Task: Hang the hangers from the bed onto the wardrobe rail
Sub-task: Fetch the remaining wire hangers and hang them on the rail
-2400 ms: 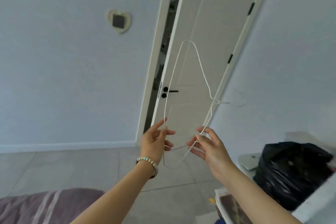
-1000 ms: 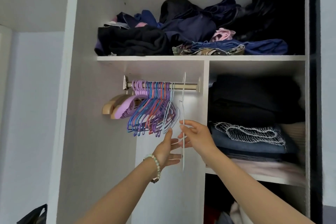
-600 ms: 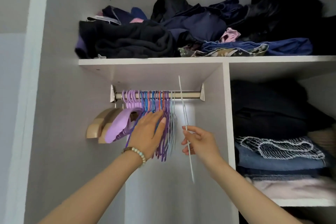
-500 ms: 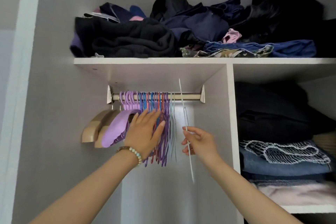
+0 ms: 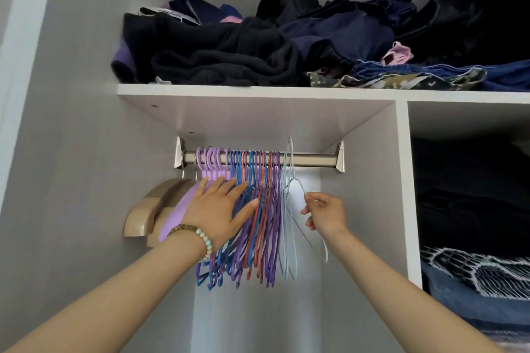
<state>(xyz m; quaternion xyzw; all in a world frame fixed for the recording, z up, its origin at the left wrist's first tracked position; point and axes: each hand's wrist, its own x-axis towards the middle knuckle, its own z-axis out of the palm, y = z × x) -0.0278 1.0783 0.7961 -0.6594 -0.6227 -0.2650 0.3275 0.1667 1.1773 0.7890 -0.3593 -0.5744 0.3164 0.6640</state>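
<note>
The wire hanger is white, thin and upright, level with the rail. Its hook rises above the rail and crosses it just right of the other hangers. Whether the hook bears on the rail cannot be told. The lower wire runs down and to the right, below the right hand.

Right hand: thumb and forefinger pinch the hanger's sloping shoulder wire. The remaining fingers are curled loosely under it. The pinch point lies below the rail and just right of the hanger's neck.

Left hand: fingers straight and spread, palm flat against the coloured hangers. It grips nothing. A bead bracelet sits on the wrist.

The coloured hangers are purple, blue and red. They hang packed together on the left half of the rail, and reach from under the left fingers to just short of the right fingers. Two pale hangers hang between this bunch and the wire hanger, close to the right fingertips. Left of the left hand, touching its heel, is a lilac hanger. Further left are two tan wooden hangers, at the left end of the rail.

The stretch of rail above and to the right of the right fingers is bare metal, up to its bracket.

Above both hands a white shelf carries a heap of dark clothes. Right of the right hand stands a white divider. Beyond it lie folded clothes in stacks.
</note>
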